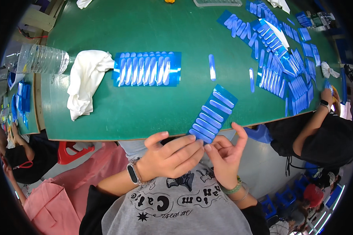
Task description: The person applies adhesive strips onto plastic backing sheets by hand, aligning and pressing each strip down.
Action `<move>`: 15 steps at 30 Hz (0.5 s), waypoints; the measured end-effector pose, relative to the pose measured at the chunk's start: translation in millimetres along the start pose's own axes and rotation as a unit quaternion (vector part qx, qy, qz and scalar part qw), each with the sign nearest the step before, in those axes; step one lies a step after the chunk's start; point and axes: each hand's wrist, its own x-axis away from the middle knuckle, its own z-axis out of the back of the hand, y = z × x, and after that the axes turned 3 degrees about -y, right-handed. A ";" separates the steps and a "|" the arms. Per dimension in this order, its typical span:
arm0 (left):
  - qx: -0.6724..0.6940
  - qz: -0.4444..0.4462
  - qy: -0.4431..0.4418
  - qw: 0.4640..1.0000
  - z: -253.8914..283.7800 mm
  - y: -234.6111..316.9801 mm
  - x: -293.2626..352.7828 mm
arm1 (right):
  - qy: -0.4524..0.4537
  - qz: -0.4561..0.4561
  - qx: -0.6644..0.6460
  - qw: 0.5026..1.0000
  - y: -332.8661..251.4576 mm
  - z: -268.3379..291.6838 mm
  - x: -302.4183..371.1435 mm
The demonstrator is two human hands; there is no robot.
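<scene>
A blue film sheet [211, 117] carries a row of several long, rounded, shiny blue strips. It is held tilted over the table's near edge. My left hand [172, 158] grips its lower end, with the fingertips lying on the lowest strip. My right hand [227, 158] is closed at the same end's right corner, its thumb against the edge and its index finger raised. What lies between the right fingertips is partly hidden. Beyond the sheet, a single blue strip [211, 67] lies loose on the table, and another loose strip [252, 80] lies to its right.
On the green table [145, 113], a stack of blue strip sheets [145, 69] lies beside a crumpled white cloth [88, 78] and a clear plastic bottle [43, 58]. A spread pile of similar sheets [272, 80] covers the right side. A co-worker's hand [327, 96] is at the far right.
</scene>
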 end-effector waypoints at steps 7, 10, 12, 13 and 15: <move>0.527 0.421 -0.191 0.712 14.5 -0.9 31.4 | -0.127 -0.003 0.013 0.992 6.2 28.7 4.6; 0.649 0.497 -0.132 0.560 1.2 10.2 29.8 | -0.145 0.005 0.051 0.988 6.9 32.0 4.3; 0.645 0.505 -0.177 0.545 -4.2 15.5 28.6 | -0.171 0.026 0.064 0.983 7.9 33.6 2.6; 0.645 0.504 -0.178 0.546 -4.8 18.0 27.6 | -0.170 0.027 0.064 0.983 7.2 30.0 1.8; 0.642 0.528 -0.151 0.535 -5.2 22.5 24.4 | -0.102 0.013 0.014 0.995 5.4 20.2 1.5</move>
